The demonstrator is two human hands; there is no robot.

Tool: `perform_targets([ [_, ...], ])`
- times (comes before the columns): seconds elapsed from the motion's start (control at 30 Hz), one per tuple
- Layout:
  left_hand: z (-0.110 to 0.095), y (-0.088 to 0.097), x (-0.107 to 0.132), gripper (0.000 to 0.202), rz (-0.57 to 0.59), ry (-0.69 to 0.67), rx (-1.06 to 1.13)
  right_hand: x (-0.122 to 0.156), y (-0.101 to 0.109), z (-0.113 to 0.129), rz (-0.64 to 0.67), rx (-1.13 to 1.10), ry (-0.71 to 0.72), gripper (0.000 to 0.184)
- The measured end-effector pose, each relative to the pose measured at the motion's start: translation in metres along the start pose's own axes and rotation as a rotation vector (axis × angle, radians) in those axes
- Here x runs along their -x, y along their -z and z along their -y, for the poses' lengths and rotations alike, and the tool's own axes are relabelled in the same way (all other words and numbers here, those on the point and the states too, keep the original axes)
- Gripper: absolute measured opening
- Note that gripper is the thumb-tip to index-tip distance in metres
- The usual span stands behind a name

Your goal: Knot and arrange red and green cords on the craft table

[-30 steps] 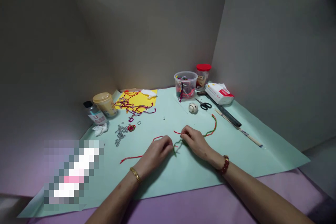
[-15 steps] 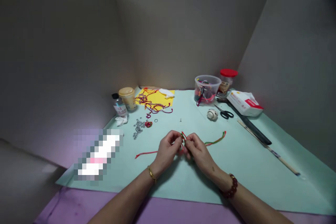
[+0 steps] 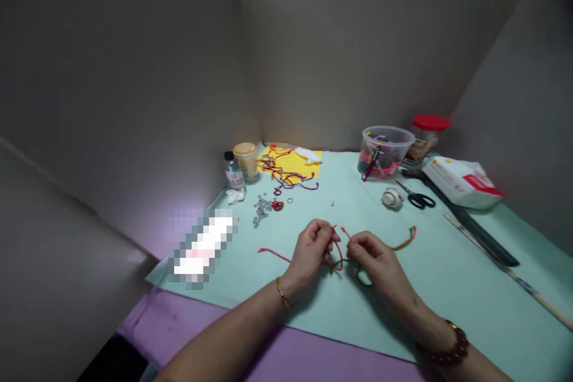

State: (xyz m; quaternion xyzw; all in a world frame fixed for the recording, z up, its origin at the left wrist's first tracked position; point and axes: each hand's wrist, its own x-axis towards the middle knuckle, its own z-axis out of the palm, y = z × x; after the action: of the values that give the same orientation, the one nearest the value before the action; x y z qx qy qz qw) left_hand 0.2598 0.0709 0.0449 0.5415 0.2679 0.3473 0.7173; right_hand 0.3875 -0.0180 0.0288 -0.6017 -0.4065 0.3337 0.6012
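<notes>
My left hand (image 3: 313, 249) is closed in a pinch on a red cord (image 3: 341, 258), which curves down below the fingertips. One stretch of red cord trails out over the mat to the left. My right hand (image 3: 375, 255) is also pinched, with a short red cord end sticking up past its thumb and finger. Beneath it a green cord (image 3: 364, 282) hangs in a loop. Red and green ends lie to the right of that hand. A small gap separates the two hands, and the fingers hide part of the cords.
Left of the hands are metal rings (image 3: 262, 212), a coiled cord (image 3: 277, 206), a bottle (image 3: 233, 172) and a lidded cup (image 3: 246, 161). Purple cords (image 3: 290, 179) lie on yellow paper. To the right are a clear tub (image 3: 385, 152), scissors (image 3: 419, 199), a tissue pack (image 3: 461, 182) and a long stick (image 3: 505, 274).
My hands have moved apart, drawing the red cord ends away from each other. A green loop now shows under my right hand. The whole view has shifted and tilted.
</notes>
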Motion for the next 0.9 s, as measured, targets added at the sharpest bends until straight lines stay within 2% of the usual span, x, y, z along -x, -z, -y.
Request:
perform_targets([
  [0.13,-0.003,-0.003,0.004,0.037,0.034,0.016,-0.001,-0.004,-0.011,0.001,0.017,-0.081,-0.015,0.029],
  [0.33,-0.005,0.001,0.0,0.034,0.026,0.044,-0.002,-0.006,-0.016,0.004,0.022,-0.089,-0.014,0.029],
  [0.57,0.0,-0.001,-0.001,0.034,0.025,0.15,0.13,-0.007,-0.016,0.0,0.031,-0.077,0.075,0.022],
  [0.77,0.005,0.0,-0.002,0.033,0.012,0.155,0.201,-0.005,-0.016,-0.002,-0.052,0.021,0.168,0.013],
  [0.9,0.006,0.002,-0.002,0.03,0.068,0.164,0.218,-0.004,-0.019,-0.003,-0.035,0.008,0.103,0.015],
])
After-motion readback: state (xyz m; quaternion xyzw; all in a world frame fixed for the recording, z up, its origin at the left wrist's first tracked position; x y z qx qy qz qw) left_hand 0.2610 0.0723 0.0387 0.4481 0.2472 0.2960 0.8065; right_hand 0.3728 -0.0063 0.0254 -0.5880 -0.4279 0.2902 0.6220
